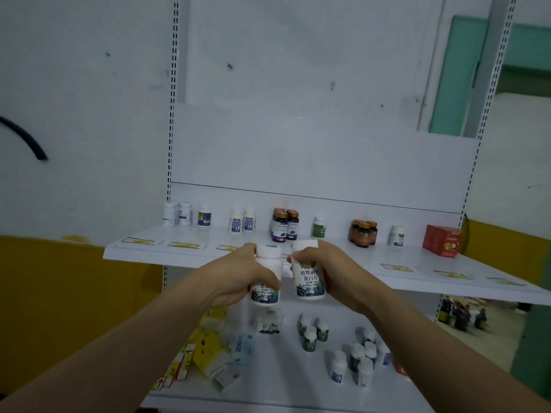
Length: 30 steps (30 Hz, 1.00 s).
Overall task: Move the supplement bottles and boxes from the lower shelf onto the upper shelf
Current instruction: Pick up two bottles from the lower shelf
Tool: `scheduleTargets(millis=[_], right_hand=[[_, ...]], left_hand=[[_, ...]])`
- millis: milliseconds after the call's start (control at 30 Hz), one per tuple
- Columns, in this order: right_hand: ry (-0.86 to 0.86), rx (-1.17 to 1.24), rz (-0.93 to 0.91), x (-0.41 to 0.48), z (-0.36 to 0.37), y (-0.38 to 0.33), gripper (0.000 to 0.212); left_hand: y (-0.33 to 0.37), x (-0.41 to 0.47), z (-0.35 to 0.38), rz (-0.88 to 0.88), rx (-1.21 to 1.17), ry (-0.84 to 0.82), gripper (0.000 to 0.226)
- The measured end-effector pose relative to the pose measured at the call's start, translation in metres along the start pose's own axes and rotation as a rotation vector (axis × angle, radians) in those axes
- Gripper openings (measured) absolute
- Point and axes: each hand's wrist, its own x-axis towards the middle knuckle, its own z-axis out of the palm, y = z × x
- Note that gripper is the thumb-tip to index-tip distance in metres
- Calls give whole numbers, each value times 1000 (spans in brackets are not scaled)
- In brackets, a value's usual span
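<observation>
My left hand (pixel 235 275) grips a white supplement bottle (pixel 267 278) with a blue landscape label. My right hand (pixel 331 269) grips a matching white bottle (pixel 308 278). Both bottles are upright, side by side, held in the air just in front of the upper shelf's front edge (pixel 134 254). On the upper shelf stand white bottles (pixel 177 214), dark purple bottles (pixel 283 225), a green-labelled bottle (pixel 319 228), brown bottles (pixel 363 233) and a red box (pixel 442 240). The lower shelf (pixel 283 368) holds yellow boxes (pixel 210 350), green bottles (pixel 313 332) and white bottles (pixel 356 362).
White slotted uprights (pixel 171 114) frame the shelf unit against a white back panel. Yellow price tags (pixel 183 245) line the upper shelf's front strip. A yellow-painted wall band lies to the left, a green door frame (pixel 456 76) at the upper right. More bottles (pixel 460 315) show behind the shelf at right.
</observation>
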Motion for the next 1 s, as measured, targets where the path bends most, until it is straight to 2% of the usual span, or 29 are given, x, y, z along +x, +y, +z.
scheduleTargets(millis=[133, 233, 367, 467, 667, 833, 933, 1000], right_hand=[[-30, -15, 8, 10, 5, -1, 24], [-56, 5, 2, 17, 13, -1, 4], [-56, 4, 5, 24, 25, 3, 2], [-73, 8, 11, 30, 32, 8, 17], [-59, -9, 16, 29, 38, 5, 31], [-20, -30, 18, 18, 22, 2, 25], [47, -26, 38, 9, 1, 4, 12], [88, -35, 35, 0, -15, 5, 20]], left_hand=[[0, -5, -12, 2, 29, 11, 60], [3, -10, -24, 32, 45, 62, 59], [4, -15, -38, 66, 15, 109, 61], [4, -21, -48, 69, 25, 120, 65], [6, -26, -54, 81, 16, 116, 65], [7, -15, -41, 81, -12, 60, 67], [4, -4, -25, 86, -33, 11, 60], [1, 7, -10, 84, -49, -22, 57]])
